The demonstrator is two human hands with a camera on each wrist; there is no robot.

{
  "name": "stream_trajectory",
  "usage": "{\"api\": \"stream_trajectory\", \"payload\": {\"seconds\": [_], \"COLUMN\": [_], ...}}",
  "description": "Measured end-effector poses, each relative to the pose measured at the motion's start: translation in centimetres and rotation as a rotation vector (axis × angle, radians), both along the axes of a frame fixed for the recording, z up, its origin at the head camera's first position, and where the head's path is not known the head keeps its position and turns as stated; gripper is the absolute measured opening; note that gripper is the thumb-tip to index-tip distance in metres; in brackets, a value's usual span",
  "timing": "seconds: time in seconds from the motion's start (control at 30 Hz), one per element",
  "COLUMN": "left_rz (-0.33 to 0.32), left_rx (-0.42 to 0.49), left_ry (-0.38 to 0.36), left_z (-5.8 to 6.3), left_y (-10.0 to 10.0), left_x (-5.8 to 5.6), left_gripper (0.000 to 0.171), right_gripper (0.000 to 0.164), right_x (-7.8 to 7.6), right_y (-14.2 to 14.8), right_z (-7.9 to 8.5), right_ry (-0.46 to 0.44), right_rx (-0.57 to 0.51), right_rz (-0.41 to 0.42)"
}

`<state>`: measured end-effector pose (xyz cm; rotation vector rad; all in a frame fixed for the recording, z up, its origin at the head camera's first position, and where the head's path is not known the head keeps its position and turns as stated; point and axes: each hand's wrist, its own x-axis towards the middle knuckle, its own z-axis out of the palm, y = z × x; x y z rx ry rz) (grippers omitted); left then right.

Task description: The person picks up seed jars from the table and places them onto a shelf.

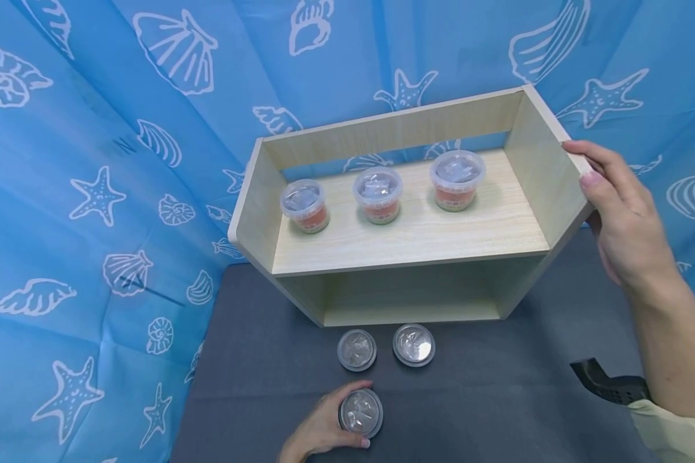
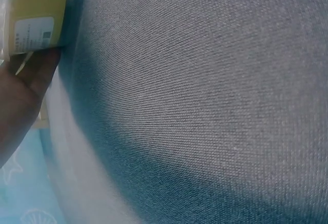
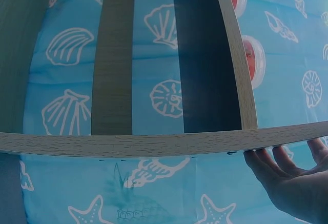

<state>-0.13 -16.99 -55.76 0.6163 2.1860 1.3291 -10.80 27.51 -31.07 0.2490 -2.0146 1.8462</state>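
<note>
My left hand (image 1: pixel 327 421) curls thumb and fingers round a small lidded plastic tub (image 1: pixel 361 413) on the dark cloth. In the left wrist view that tub (image 2: pixel 36 16) shows a yellow side with a white label. Two similar tubs, a left one (image 1: pixel 356 350) and a right one (image 1: pixel 414 345), stand just beyond it. Up at the right, my right hand (image 1: pixel 628 212) grips the side panel of a pale wooden two-level shelf (image 1: pixel 411 247). Its thumb lies at the panel's edge; the right wrist view has the fingers (image 3: pixel 279 162) against the panel's outer face.
Three clear-lidded tubs with orange-red sides stand in a row on the upper board: left (image 1: pixel 305 206), middle (image 1: pixel 378 195), right (image 1: pixel 457 180). A blue curtain (image 1: pixel 92 193) with white shell prints hangs behind and to the left. Dark cloth (image 1: pixel 486 386) covers the table.
</note>
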Motion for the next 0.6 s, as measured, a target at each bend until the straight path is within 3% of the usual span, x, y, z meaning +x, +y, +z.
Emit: {"api": "stream_trajectory", "payload": {"seconds": [0.27,0.6], "left_rz": [-0.037,-0.025], "left_rx": [0.003,-0.006], "left_ry": [0.007,0.042], "left_z": [-0.47,-0.59], "left_y": [-0.03,0.13], "left_x": [-0.15,0.15], "left_gripper": [0.096,0.096], "right_gripper": [0.042,0.042], "right_x": [-0.16,-0.28], "right_y": [0.03,-0.05], "right_z": [-0.11,-0.2], "right_ry": [0.01,0.021], "right_rx": [-0.047,-0.111], "right_rz": [0.012,0.035]}}
